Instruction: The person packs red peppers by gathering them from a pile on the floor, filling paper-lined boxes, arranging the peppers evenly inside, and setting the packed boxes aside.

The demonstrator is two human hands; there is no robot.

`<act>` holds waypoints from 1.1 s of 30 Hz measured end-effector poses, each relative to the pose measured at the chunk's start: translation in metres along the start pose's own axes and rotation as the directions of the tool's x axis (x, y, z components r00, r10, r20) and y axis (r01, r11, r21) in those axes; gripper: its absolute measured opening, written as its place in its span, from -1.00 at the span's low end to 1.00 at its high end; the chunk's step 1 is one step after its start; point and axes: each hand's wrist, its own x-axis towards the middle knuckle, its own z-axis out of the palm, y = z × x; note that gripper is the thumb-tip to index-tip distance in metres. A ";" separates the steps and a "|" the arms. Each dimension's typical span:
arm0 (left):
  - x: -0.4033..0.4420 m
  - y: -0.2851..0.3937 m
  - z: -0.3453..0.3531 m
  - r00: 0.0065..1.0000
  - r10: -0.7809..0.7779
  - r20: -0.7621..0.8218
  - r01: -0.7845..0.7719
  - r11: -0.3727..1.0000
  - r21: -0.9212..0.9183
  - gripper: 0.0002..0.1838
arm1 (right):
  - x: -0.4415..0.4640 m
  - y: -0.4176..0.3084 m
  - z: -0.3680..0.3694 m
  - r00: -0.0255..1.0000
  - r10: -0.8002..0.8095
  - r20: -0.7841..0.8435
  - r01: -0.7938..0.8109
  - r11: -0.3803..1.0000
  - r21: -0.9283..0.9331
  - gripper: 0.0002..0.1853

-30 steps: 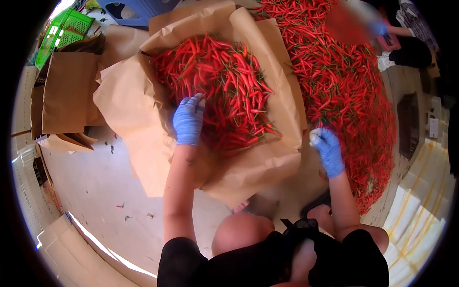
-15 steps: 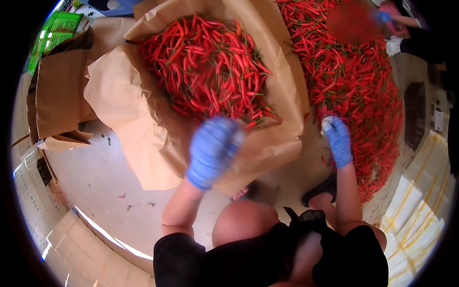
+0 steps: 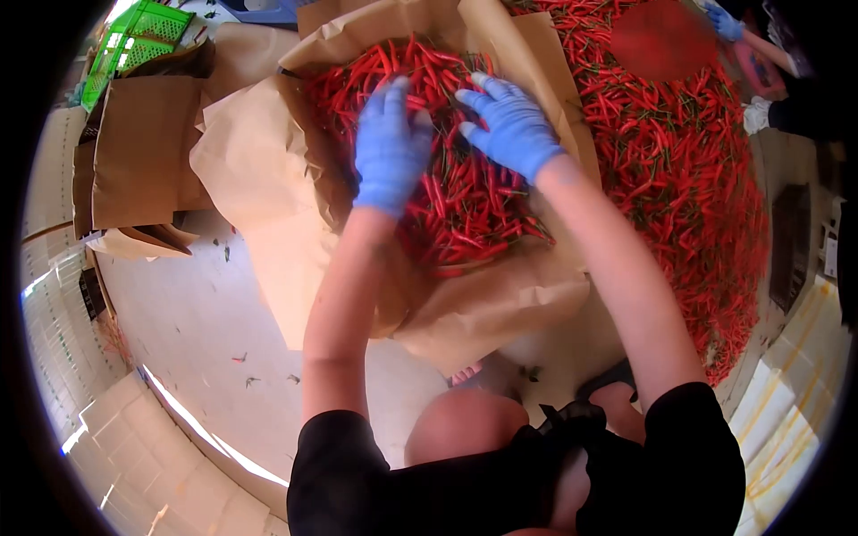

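Red chili peppers (image 3: 465,219) with green stems fill a box lined with brown paper (image 3: 255,156). My left hand (image 3: 391,152), in a blue glove, lies over the left side of these peppers with its fingers stretched out. Across from it, my right hand (image 3: 511,125), gloved the same way, spreads its fingers over the upper right of the peppers. Both hands appear to touch the top layer, and neither grips a pepper that I can see. The peppers beneath the palms are hidden.
A large heap of loose chili peppers (image 3: 670,196) covers the floor to the right. Another person's blue-gloved hand (image 3: 726,22) shows at the top right. Folded cardboard (image 3: 143,152) and a green crate (image 3: 143,36) stand on the left; white boxes (image 3: 778,420) are at lower right.
My right hand has left the edge of the floor heap and come over the box. My left hand has moved up from the box's near edge onto the peppers, its fingers now spread.
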 end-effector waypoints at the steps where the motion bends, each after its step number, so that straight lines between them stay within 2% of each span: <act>1: 0.021 -0.013 0.009 1.000 -0.007 0.020 0.001 0.966 0.258 -0.41 | -0.002 -0.006 0.022 0.994 0.094 0.048 -0.089 0.992 -0.091 -0.45; 2: 0.037 -0.023 0.015 0.999 -0.019 0.038 -0.002 0.867 0.498 -0.37 | -0.002 -0.013 0.034 0.977 0.195 0.088 -0.176 0.967 -0.185 -0.38; 3: 0.048 -0.042 0.023 0.992 -0.069 0.104 0.010 0.872 0.489 -0.35 | -0.002 -0.029 0.034 0.927 0.319 0.195 -0.296 0.945 -0.139 -0.28; 4: 0.052 -0.063 0.027 0.976 -0.121 0.178 0.021 0.877 0.480 -0.33 | -0.010 -0.051 0.024 0.898 0.354 0.263 -0.339 0.935 -0.101 -0.24; 5: 0.056 -0.076 0.025 0.968 -0.120 0.221 0.001 0.879 0.477 -0.33 | -0.025 -0.067 0.009 0.883 0.210 0.420 -0.196 0.978 -0.079 -0.24; 6: 0.062 -0.071 0.019 0.958 -0.165 0.234 0.037 0.882 0.470 -0.30 | -0.040 -0.085 -0.009 0.771 0.130 0.623 -0.076 0.991 -0.113 -0.24; 8: 0.067 -0.061 0.010 0.931 -0.197 0.306 0.036 0.887 0.461 -0.29 | -0.092 -0.096 0.000 0.685 -0.067 0.726 0.135 0.990 -0.036 -0.33; 9: 0.061 -0.056 0.005 0.916 -0.159 0.368 -0.024 0.895 0.446 -0.29 | -0.108 -0.099 -0.004 0.628 -0.151 0.764 0.198 0.980 0.030 -0.37; 10: 0.050 -0.050 0.000 0.897 -0.127 0.423 -0.075 0.900 0.429 -0.29 | -0.109 -0.094 -0.004 0.626 -0.153 0.764 0.203 0.979 0.031 -0.37; 12: 0.005 -0.045 -0.007 0.896 -0.017 0.444 -0.197 0.880 0.432 -0.31 | -0.097 -0.081 -0.010 0.486 -0.240 0.840 0.331 0.940 0.077 -0.38; 13: -0.022 -0.042 -0.016 0.887 0.051 0.459 -0.261 0.876 0.406 -0.30 | -0.085 -0.063 -0.009 0.492 -0.302 0.816 0.422 0.903 0.080 -0.38; 14: -0.051 -0.028 -0.032 0.849 0.052 0.526 -0.323 0.839 0.438 -0.30 | -0.077 -0.042 -0.006 0.519 -0.335 0.786 0.511 0.859 0.030 -0.34; 15: -0.084 -0.018 -0.042 0.801 0.023 0.598 -0.344 0.835 0.429 -0.31 | -0.070 -0.028 -0.004 0.515 -0.340 0.787 0.510 0.859 0.038 -0.34; 17: -0.145 -0.001 -0.057 0.675 0.036 0.737 -0.414 0.845 0.338 -0.31 | -0.053 -0.005 0.001 0.679 -0.224 0.699 0.418 0.901 -0.117 -0.27; 18: -0.157 0.017 -0.061 0.591 -0.014 0.806 -0.338 0.903 0.264 -0.31 | -0.051 -0.003 0.004 0.748 -0.164 0.643 0.360 0.914 -0.185 -0.24; 19: -0.162 0.030 -0.062 0.499 -0.003 0.866 -0.349 0.914 0.205 -0.33 | -0.053 -0.012 0.008 0.743 -0.173 0.647 0.363 0.916 -0.172 -0.24; 20: -0.169 0.039 -0.060 0.390 -0.016 0.921 -0.363 0.916 0.169 -0.35 | -0.053 -0.022 0.011 0.741 -0.086 0.666 0.267 0.948 -0.175 -0.25; 21: -0.170 0.040 -0.056 0.375 0.004 0.927 -0.390 0.908 0.154 -0.35 | -0.051 -0.026 0.013 0.735 0.001 0.678 0.174 0.966 -0.190 -0.27; 23: -0.174 0.040 -0.059 0.349 0.016 0.937 -0.414 0.899 0.139 -0.36 | -0.064 -0.037 0.017 0.759 0.018 0.651 0.154 0.966 -0.207 -0.29; 24: -0.172 0.042 -0.063 0.180 0.121 0.976 -0.426 0.904 -0.034 -0.36 | -0.073 -0.043 0.013 0.779 0.049 0.626 0.125 0.965 -0.232 -0.30; 25: -0.172 0.044 -0.066 0.004 0.229 0.973 -0.406 0.890 -0.208 -0.36 | -0.090 -0.053 0.004 0.746 0.046 0.665 0.171 0.951 -0.258 -0.37; 26: -0.180 0.043 -0.065 0.003 0.230 0.973 -0.406 0.890 -0.209 -0.36 | -0.109 -0.060 -0.010 0.722 -0.004 0.691 0.191 0.962 -0.194 -0.39; 27: -0.194 0.039 -0.060 -0.060 0.267 0.962 -0.074 0.960 -0.271 -0.36 | -0.133 -0.063 -0.010 0.677 -0.007 0.736 0.178 0.972 -0.154 -0.40; 28: -0.204 0.037 -0.057 -0.108 0.320 0.941 0.270 0.921 -0.282 -0.36 | -0.146 -0.068 -0.026 0.626 -0.009 0.780 0.181 0.974 -0.134 -0.42; 29: -0.206 0.039 -0.053 0.044 0.391 0.919 0.519 0.778 -0.356 -0.46 | -0.155 -0.070 -0.040 0.581 -0.025 0.814 0.150 0.986 -0.077 -0.44; 30: -0.200 0.035 -0.049 0.159 0.435 0.887 0.470 0.757 -0.455 -0.49 | -0.158 -0.072 -0.057 0.579 -0.025 0.815 0.148 0.986 -0.075 -0.44; 31: -0.188 0.029 -0.041 0.267 0.478 0.837 0.406 0.731 -0.548 -0.52 | -0.157 -0.074 -0.074 0.531 -0.025 0.847 0.142 0.988 -0.059 -0.45; 32: -0.167 0.030 -0.041 0.402 0.469 0.786 0.237 0.776 -0.584 -0.56 | -0.161 -0.075 -0.083 0.478 -0.024 0.878 0.132 0.990 -0.044 -0.45; 33: -0.140 0.037 -0.044 0.551 0.461 0.695 -0.055 0.852 -0.521 -0.59 | -0.172 -0.078 -0.086 0.600 -0.052 0.798 0.200 0.976 -0.087 -0.44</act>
